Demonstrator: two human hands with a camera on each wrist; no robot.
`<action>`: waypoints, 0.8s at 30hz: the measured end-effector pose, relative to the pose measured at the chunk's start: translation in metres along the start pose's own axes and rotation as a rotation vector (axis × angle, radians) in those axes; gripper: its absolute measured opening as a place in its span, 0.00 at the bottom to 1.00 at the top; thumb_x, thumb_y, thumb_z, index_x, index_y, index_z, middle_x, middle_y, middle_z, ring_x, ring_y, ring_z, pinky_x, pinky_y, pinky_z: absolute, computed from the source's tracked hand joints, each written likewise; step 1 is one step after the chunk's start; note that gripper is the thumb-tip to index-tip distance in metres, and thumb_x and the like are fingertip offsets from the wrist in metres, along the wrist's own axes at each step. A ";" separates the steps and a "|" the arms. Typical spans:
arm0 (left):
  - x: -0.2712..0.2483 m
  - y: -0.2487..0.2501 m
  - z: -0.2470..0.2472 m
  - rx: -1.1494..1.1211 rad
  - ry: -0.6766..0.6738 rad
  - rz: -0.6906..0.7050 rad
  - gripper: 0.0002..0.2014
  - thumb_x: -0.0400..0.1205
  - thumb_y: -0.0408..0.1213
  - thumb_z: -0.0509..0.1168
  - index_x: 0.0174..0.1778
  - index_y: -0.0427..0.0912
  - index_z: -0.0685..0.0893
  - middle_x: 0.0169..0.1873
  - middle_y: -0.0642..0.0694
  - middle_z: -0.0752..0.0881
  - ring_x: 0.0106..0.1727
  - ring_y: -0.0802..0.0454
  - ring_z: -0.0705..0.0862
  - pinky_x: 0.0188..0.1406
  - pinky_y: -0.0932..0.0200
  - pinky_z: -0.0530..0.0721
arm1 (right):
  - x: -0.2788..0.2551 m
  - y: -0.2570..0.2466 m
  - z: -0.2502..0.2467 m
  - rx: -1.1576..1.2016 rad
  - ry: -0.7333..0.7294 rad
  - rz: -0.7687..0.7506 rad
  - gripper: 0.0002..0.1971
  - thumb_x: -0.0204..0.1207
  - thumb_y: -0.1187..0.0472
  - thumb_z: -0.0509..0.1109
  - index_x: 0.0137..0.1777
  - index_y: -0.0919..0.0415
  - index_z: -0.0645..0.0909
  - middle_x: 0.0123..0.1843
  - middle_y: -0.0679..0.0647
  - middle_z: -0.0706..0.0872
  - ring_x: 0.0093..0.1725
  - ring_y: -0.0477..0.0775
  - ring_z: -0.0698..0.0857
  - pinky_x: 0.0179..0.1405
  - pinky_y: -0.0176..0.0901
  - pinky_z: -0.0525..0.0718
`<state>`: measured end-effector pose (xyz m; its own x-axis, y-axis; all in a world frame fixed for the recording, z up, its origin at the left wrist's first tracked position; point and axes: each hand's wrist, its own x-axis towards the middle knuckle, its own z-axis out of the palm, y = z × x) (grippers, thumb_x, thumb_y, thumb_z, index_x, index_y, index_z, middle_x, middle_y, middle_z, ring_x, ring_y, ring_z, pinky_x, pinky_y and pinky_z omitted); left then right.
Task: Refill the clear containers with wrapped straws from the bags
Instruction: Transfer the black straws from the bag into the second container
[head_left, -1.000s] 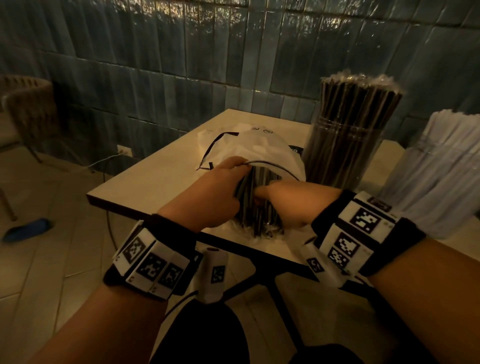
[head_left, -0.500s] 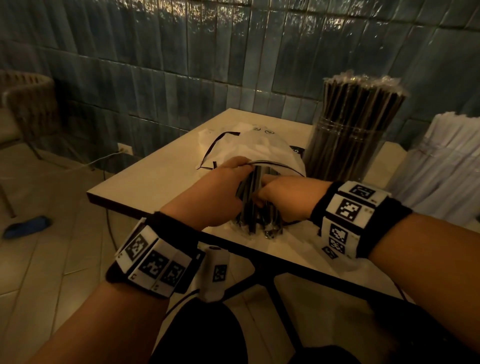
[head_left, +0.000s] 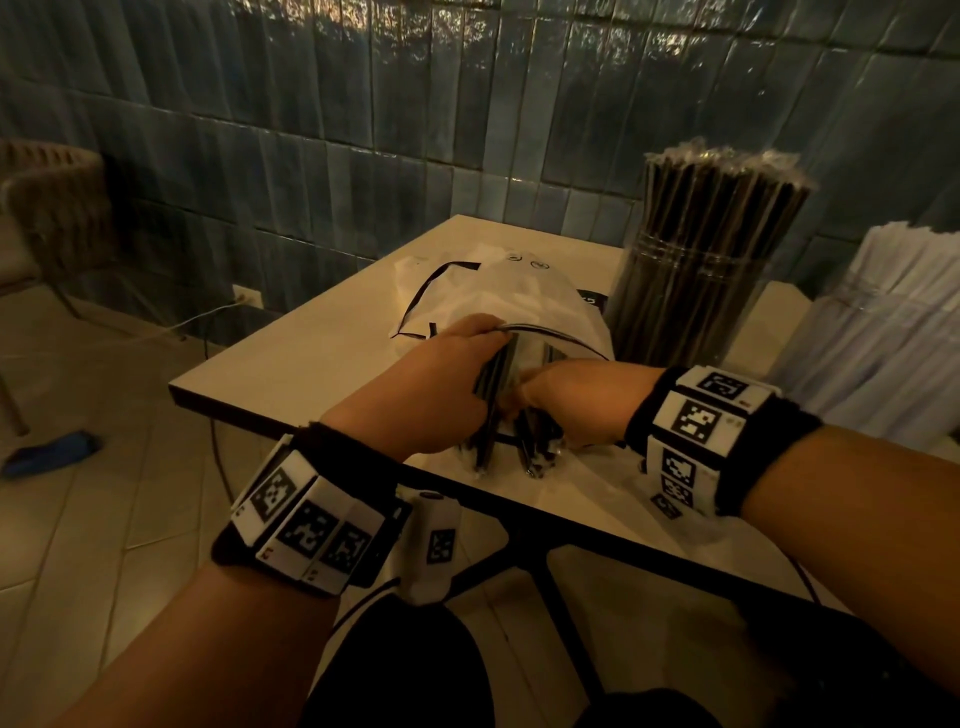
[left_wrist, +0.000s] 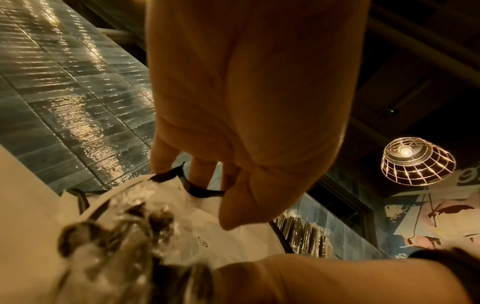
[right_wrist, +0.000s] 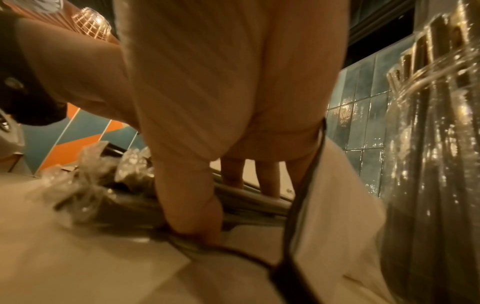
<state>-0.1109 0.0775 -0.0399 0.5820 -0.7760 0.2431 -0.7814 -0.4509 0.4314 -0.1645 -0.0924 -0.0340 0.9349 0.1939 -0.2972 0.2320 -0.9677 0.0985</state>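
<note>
A white plastic bag (head_left: 524, 296) with a black-edged mouth lies on the table (head_left: 311, 353), mouth towards me. My left hand (head_left: 483, 335) grips the upper rim of the bag (left_wrist: 200, 190) and holds the mouth up. My right hand (head_left: 535, 387) reaches into the mouth, thumb and fingers curled round a bunch of dark wrapped straws (right_wrist: 249, 207). Their crinkled wrapper ends (head_left: 530, 462) stick out towards the table's front edge. Just right of the bag stands a clear container (head_left: 691, 291) packed with dark wrapped straws.
At the far right stands a second container of white wrapped straws (head_left: 883, 338). A blue tiled wall (head_left: 467, 130) runs behind the table. A wicker chair (head_left: 52, 208) and a blue object (head_left: 52, 457) on the floor are to the left. A wire lamp (left_wrist: 418, 160) hangs overhead.
My right wrist has risen and swung a little left while the hand stays in the bag's mouth on the straws. The left hand keeps its hold on the rim.
</note>
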 end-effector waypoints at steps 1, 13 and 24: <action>0.000 0.001 -0.001 -0.003 -0.007 -0.002 0.30 0.75 0.33 0.64 0.76 0.45 0.71 0.77 0.51 0.66 0.71 0.51 0.73 0.60 0.71 0.63 | -0.001 0.000 0.001 -0.001 0.022 -0.018 0.25 0.77 0.67 0.65 0.73 0.48 0.73 0.67 0.54 0.79 0.64 0.58 0.80 0.64 0.52 0.78; -0.002 0.005 -0.003 -0.001 -0.046 -0.017 0.29 0.76 0.30 0.64 0.76 0.45 0.71 0.78 0.49 0.65 0.71 0.49 0.73 0.60 0.67 0.66 | 0.001 0.006 0.006 -0.100 0.101 -0.141 0.13 0.79 0.57 0.65 0.63 0.48 0.79 0.62 0.46 0.78 0.62 0.55 0.78 0.64 0.48 0.76; 0.001 0.013 0.004 0.136 -0.202 -0.028 0.23 0.70 0.43 0.71 0.63 0.51 0.82 0.76 0.53 0.65 0.67 0.48 0.74 0.71 0.41 0.71 | -0.036 0.007 -0.016 0.256 0.405 -0.219 0.12 0.77 0.64 0.67 0.57 0.51 0.84 0.57 0.45 0.85 0.53 0.39 0.78 0.52 0.22 0.71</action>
<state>-0.1214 0.0688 -0.0379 0.5578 -0.8286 0.0475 -0.7965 -0.5183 0.3114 -0.1920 -0.1035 -0.0078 0.9126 0.3934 0.1113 0.4076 -0.8962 -0.1752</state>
